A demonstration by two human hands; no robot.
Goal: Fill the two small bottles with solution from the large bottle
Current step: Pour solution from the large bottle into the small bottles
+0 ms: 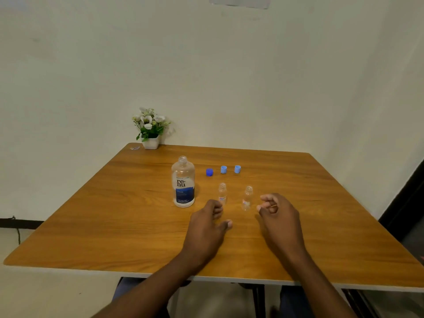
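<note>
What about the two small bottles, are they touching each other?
Apart. The head view shows the left small bottle and the right small bottle standing upright side by side, with a strip of bare table plainly visible between them.

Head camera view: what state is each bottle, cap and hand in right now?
Large bottle: upright, cap off.
Left small bottle: upright, uncapped.
Right small bottle: upright, uncapped.
Dark blue cap: off, lying loose.
Left light blue cap: off, lying loose.
Right light blue cap: off, lying loose.
Left hand: fingers loosely curled, holding nothing.
Right hand: fingers loosely curled, holding nothing.
</note>
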